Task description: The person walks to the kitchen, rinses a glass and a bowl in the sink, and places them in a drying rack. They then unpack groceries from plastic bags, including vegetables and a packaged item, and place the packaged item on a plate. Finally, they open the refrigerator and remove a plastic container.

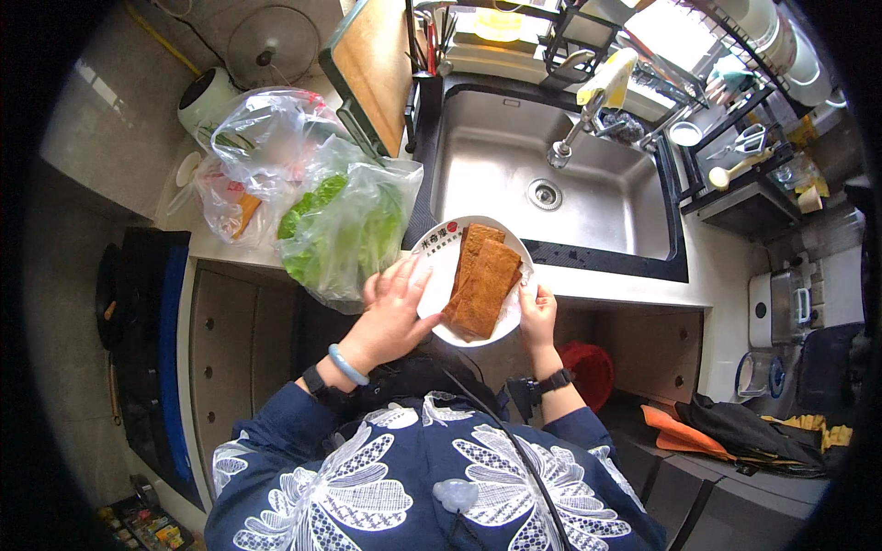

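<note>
A white plate (433, 281) with writing on its rim is in front of me, just before the sink. Several flat brown slabs, which look like dried tofu (488, 286), lie stacked on it. My right hand (539, 313) grips the plate's right edge. At the plate's left edge is my left hand (396, 310), fingers spread, the thumb near the lower slab; whether it bears any of the weight I cannot tell. Close beyond the left hand, a clear plastic bag of green lettuce (344, 227) rests on the counter and hangs over its edge.
The steel sink (489, 165) with a tap (565, 148) lies beyond the plate. More plastic bags (269, 138) sit at the left, beside an upright cutting board (372, 62). A rack (730, 155) holds kitchen tools at the right. Below the counter is a red bin (587, 372).
</note>
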A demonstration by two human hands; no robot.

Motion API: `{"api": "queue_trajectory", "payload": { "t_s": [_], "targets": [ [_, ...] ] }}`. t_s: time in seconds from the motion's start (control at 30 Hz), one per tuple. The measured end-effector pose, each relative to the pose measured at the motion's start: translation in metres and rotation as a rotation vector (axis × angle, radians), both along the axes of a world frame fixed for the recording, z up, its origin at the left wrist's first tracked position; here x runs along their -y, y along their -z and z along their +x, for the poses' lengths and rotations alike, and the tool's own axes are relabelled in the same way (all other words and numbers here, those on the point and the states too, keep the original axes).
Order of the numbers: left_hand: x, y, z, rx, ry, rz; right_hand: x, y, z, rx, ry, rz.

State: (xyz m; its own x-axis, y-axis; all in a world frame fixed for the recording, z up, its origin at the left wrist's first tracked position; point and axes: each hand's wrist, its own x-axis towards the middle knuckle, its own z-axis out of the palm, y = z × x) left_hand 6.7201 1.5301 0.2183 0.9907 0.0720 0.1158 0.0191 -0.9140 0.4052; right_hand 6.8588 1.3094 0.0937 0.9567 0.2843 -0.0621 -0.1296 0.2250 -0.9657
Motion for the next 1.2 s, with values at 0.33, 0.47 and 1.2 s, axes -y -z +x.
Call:
{"api": "queue_trajectory", "payload": {
  "t_s": [0.33,0.47,1.2],
  "targets": [
    [-0.033,-0.004,-0.035,-0.075,-0.19,-0.233,-0.023,0.054,0.002,-0.045,0.156,-0.04],
    [-0.039,-0.007,-0.032,-0.022,-0.166,-0.206,-0.029,0.065,0.001,-0.016,0.202,-0.112],
    [-0.129,-0.031,-0.019,0.014,0.368,-0.388,-0.051,0.088,-0.002,0.062,0.604,-0.482]
  ]
}}
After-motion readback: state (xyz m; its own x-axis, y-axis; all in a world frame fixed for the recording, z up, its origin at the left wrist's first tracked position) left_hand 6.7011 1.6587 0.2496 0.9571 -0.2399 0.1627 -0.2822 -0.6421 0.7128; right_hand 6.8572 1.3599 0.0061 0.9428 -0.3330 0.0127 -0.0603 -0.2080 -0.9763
